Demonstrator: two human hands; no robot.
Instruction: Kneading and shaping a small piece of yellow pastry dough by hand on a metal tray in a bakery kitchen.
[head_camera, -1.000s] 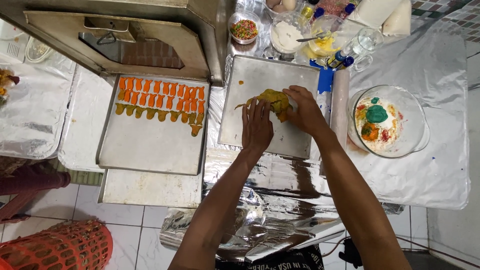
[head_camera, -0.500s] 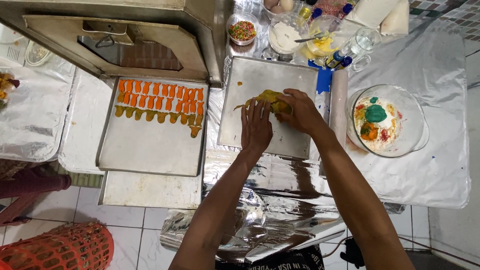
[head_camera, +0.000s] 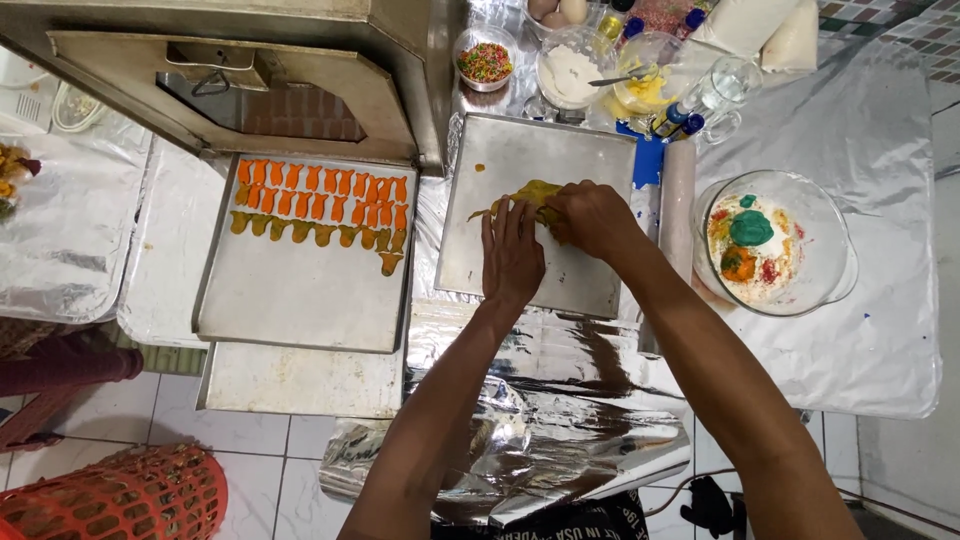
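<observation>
Hands barely shifted; yellow-green dough (head_camera: 530, 192) lies flattened, ragged-edged.

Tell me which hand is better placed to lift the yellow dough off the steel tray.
Probably the right hand: it already covers the yellow dough, while the left hand lies flat beside it on the steel tray.
</observation>
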